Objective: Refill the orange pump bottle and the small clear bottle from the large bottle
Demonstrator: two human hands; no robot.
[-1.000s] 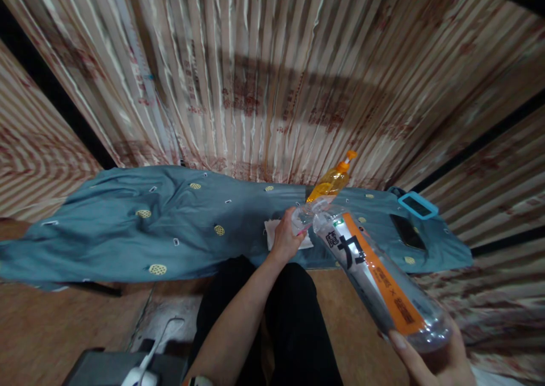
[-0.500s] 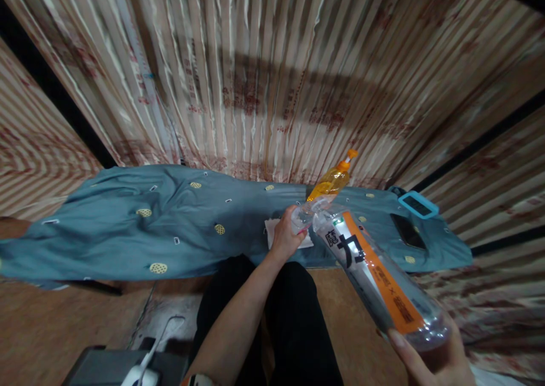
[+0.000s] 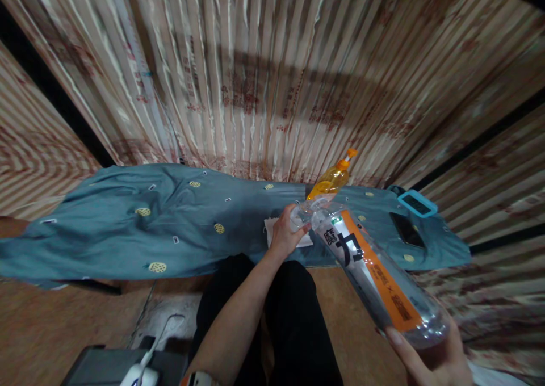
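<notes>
My right hand [image 3: 430, 352] grips the base of a large clear plastic bottle [image 3: 374, 272] with a silver and orange label. The bottle is tilted, its neck end pointing up and left, close to my left hand [image 3: 286, 233]. My left hand is closed around a small clear cup [image 3: 300, 217], which meets or overlaps the bottle's neck end; whether they touch I cannot tell. Just behind stands a pump bottle [image 3: 331, 180] of orange-yellow liquid with an orange pump head. A white cloth or tissue [image 3: 305, 240] lies under my left hand.
A blue-grey pineapple-print cloth [image 3: 238, 204] covers the long narrow table. To the right lie a dark phone [image 3: 406, 229] and a light-blue framed digital clock [image 3: 417, 203]. A striped curtain [image 3: 264, 91] hangs behind. Lower left, a white power strip [image 3: 142, 373] sits on a dark box.
Both hands keep their holds on the cup and the large bottle. The large bottle has shifted very slightly up and left, and the whole view has moved a little.
</notes>
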